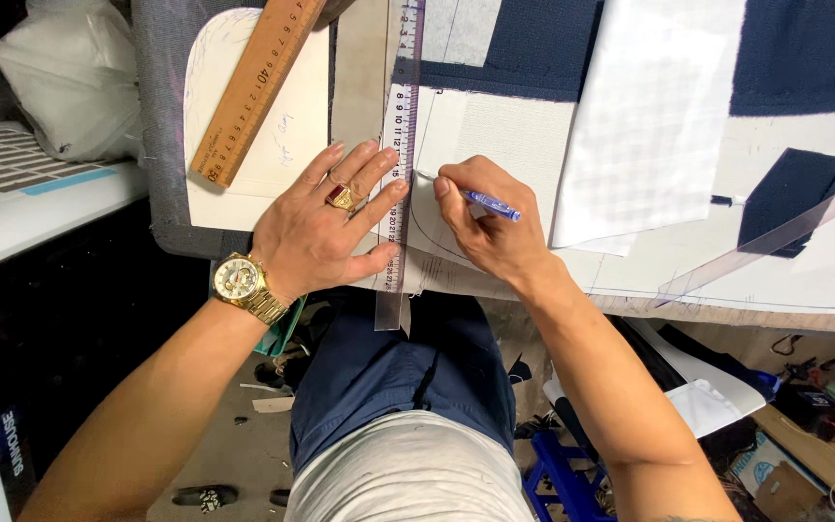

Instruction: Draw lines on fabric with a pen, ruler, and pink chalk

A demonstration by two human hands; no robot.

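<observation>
Nearest me, I see my left hand (326, 227) spread flat, pressing the clear plastic ruler (398, 155) onto the white pattern paper (495, 145), while my right hand (485, 217) pinches a blue pen (491, 204) just beside the ruler's edge.

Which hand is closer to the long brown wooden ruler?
Left. The left hand lies flat just below the long brown wooden ruler, pressing on a clear plastic ruler. The right hand is farther off, holding a blue pen.
</observation>
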